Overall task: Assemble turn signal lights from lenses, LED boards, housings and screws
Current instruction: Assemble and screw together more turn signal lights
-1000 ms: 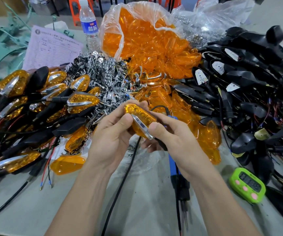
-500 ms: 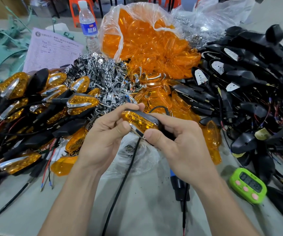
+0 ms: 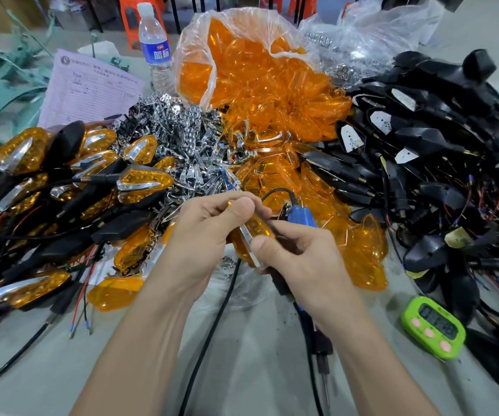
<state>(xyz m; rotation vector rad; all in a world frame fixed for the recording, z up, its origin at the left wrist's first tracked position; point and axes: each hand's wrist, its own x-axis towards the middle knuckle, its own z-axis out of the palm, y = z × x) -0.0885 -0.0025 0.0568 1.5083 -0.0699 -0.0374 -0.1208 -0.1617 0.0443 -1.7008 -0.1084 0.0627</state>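
Both hands hold one turn signal light (image 3: 255,232), an orange lens with a chrome strip on a dark housing, above the table's middle. My left hand (image 3: 200,238) grips its upper end with thumb and fingers. My right hand (image 3: 299,259) pinches its lower end, thumb on the chrome edge. Finished lights (image 3: 47,187) are piled at the left. Loose orange lenses (image 3: 272,94) spill from a clear bag at the back. Chrome reflector pieces (image 3: 182,139) lie in a heap in front of the bag. Black housings with wires (image 3: 428,151) fill the right.
A blue electric screwdriver (image 3: 299,214) lies under my right hand, its black cable (image 3: 212,325) running toward me. A green timer (image 3: 432,327) sits at the right front. A water bottle (image 3: 155,46) and a printed sheet (image 3: 92,91) stand at the back left.
The light has been turned in my hands, from lens facing up to edge-on with the chrome strip toward me. Both hands have stayed over the same spot.
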